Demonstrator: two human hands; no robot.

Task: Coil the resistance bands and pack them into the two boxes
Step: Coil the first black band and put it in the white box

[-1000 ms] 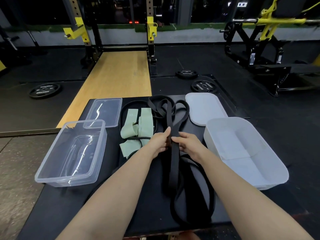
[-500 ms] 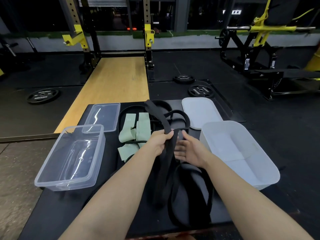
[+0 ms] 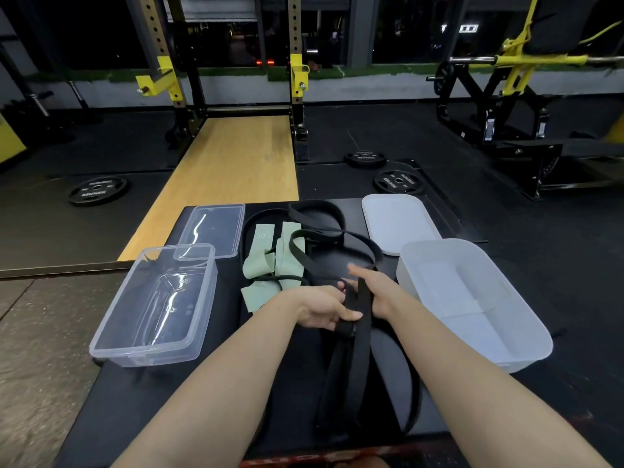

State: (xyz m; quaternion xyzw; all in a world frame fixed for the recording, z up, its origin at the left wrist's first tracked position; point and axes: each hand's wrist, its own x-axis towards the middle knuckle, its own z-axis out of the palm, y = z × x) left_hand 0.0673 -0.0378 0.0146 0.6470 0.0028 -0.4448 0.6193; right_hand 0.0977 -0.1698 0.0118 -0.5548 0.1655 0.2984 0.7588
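1. Sitting at the left edge of the tabletop (image 3: 189, 413), the clear box (image 3: 153, 307) overhangs the corner a little; a sweeping elbow or a trailing loop could probably nudge it off. Its clear lid (image 3: 212, 231) lies just behind it.
2. Lying between the clear box and the black bands, the green band (image 3: 270, 265) is crossed by a thin black band (image 3: 250, 228); pulling on the black tangle would likely drag the green one along.
3. Gripping a folded thickness of the wide black band (image 3: 358, 359), the left hand (image 3: 322, 307) has its fingers curled round it. If that grip loosens, the springy rubber may unroll and the coil is lost.
4. Resting against the same band just beside the left hand, the right hand (image 3: 373, 288) has its fingers mostly extended and looks blurred, so its hold seems slight. A slack length runs away toward the far edge and another hangs off the near edge; either could snag as winding goes on.
5. Standing at the right, the white box (image 3: 472, 305) is empty, its white lid (image 3: 398, 224) behind it. A loose coil might spring open inside it.
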